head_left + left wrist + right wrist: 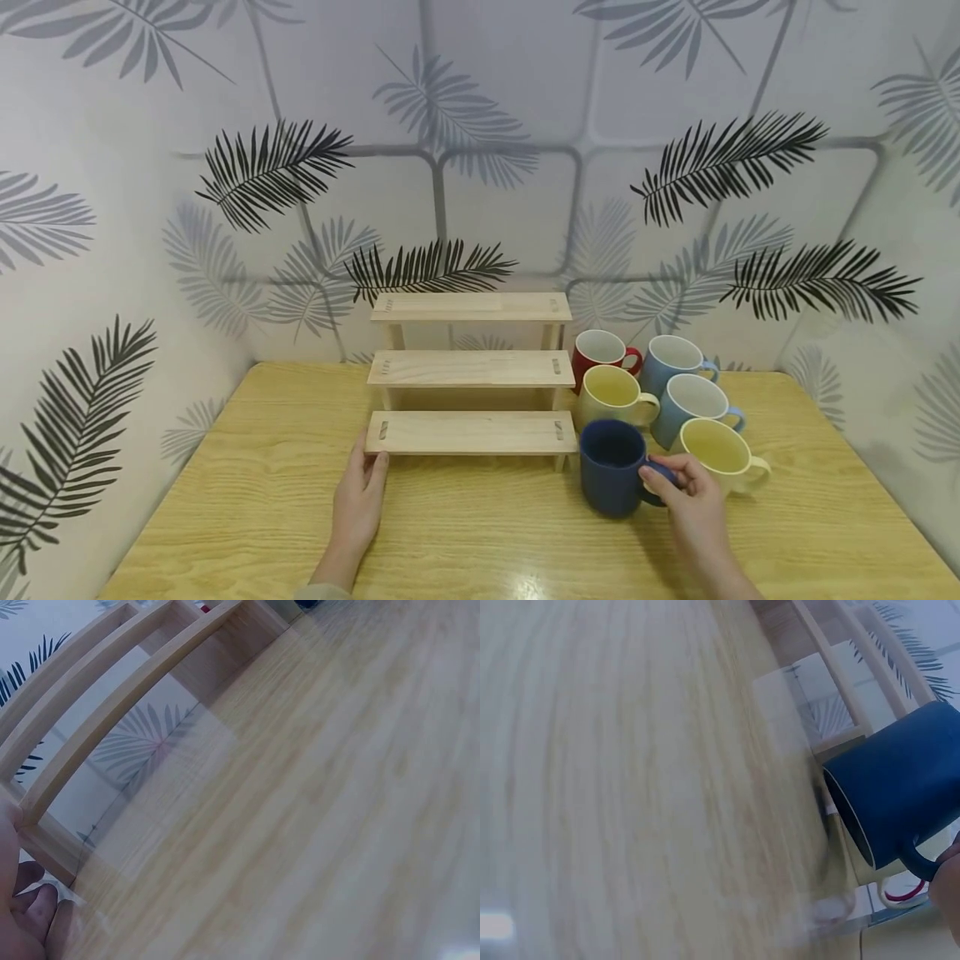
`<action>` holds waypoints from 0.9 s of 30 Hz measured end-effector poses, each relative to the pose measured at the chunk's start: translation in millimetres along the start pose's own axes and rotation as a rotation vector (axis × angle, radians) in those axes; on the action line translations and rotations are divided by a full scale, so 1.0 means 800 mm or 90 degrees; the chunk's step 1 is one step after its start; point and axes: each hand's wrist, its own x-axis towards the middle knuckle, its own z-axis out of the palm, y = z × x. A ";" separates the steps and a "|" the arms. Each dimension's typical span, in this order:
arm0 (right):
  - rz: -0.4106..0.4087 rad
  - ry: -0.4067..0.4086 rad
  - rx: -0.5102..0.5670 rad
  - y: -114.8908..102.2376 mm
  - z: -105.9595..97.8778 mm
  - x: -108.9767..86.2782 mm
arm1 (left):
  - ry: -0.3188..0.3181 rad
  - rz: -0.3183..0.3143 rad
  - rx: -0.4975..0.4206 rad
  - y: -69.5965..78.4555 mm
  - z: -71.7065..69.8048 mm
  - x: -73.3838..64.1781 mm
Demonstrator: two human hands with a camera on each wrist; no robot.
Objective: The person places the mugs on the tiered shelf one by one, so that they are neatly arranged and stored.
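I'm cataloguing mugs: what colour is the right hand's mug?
Dark blue; the mug shows best in the head view.

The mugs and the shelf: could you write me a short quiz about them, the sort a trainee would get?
1. True or false: the red mug is beside the shelf, not on it.
2. Pick one: how many level boards does the shelf have? A) two; B) three; C) four.
3. Fill the gap: the ___ hand holds the dark blue mug by its handle.

Key:
1. True.
2. B.
3. Right; the right hand has the handle, while the left hand touches the bottom board.
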 end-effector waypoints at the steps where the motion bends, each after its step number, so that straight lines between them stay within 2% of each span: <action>1: 0.000 -0.003 -0.003 -0.002 0.000 0.000 | 0.000 -0.001 0.002 -0.001 0.000 0.000; 7: 0.003 -0.026 -0.001 -0.022 0.005 -0.002 | -0.003 0.004 0.006 -0.003 0.000 0.002; 14: 0.000 -0.073 0.021 -0.059 0.027 0.007 | -0.001 0.003 0.006 0.000 0.001 0.002; 20: -0.001 -0.108 -0.010 -0.084 0.062 0.028 | 0.002 0.006 0.008 0.002 -0.001 0.004; 27: -0.021 -0.152 0.019 -0.095 0.111 0.054 | 0.007 0.007 0.010 -0.004 0.001 -0.002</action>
